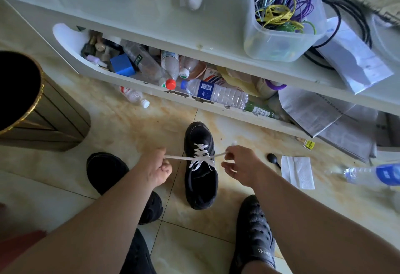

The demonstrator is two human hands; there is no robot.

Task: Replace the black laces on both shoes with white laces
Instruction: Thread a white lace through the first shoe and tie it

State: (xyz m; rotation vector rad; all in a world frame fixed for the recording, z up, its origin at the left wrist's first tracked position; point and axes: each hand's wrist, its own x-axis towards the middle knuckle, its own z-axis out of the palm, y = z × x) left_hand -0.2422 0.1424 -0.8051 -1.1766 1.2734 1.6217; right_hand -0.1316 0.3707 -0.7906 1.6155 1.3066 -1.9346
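A black shoe (201,176) stands on the tiled floor, toe pointing away from me. A white lace (200,154) criss-crosses its eyelets. My left hand (157,168) pinches the left end of the lace, pulled out taut to the left of the shoe. My right hand (239,163) pinches the right end, drawn out to the right, its tip poking above the fingers. A second black shoe (106,171) lies to the left, partly hidden behind my left forearm; its laces cannot be seen.
A low white table (151,14) with a cluttered lower shelf of bottles stands ahead. A dark bin (32,109) is at left. A white tissue (299,172), a small black object (272,159) and a water bottle (372,175) lie right. My foot in a black clog (255,237) is below.
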